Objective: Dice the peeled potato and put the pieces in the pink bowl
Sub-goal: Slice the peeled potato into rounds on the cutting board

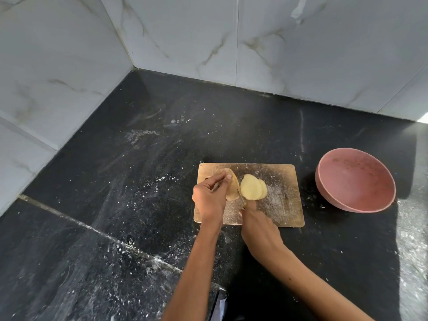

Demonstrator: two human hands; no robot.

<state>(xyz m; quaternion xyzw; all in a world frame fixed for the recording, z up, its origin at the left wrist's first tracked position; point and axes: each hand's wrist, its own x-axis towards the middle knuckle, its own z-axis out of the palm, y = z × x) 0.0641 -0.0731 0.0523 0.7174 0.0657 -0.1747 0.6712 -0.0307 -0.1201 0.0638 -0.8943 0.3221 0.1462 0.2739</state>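
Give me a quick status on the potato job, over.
Left hand holds the uncut potato piece on the board. Right hand grips the knife, mid-slice. Slices on board, pink bowl empty. Nothing in the way.

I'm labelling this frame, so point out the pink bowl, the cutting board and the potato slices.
pink bowl [342, 198]: head view, outer wall near the front rim.
cutting board [284, 200]: head view, bare right part.
potato slices [251, 187]: head view, face of the top slice.
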